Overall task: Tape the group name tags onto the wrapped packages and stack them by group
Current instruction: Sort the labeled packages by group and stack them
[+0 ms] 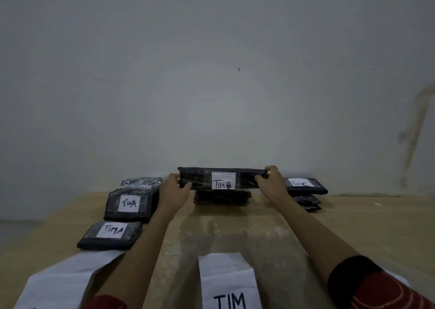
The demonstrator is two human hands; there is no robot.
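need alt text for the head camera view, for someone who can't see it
The left hand and right hand hold a flat black wrapped package tagged TIM B over a stack of black packages on a tan table. TIM A packages lie to the left, a TIM C package to the right.

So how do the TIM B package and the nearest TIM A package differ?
The TIM B package is held by the left hand and right hand over a dark stack; the TIM A package lies on the table. B also looks longer than A. Both are dark-wrapped, white-tagged.
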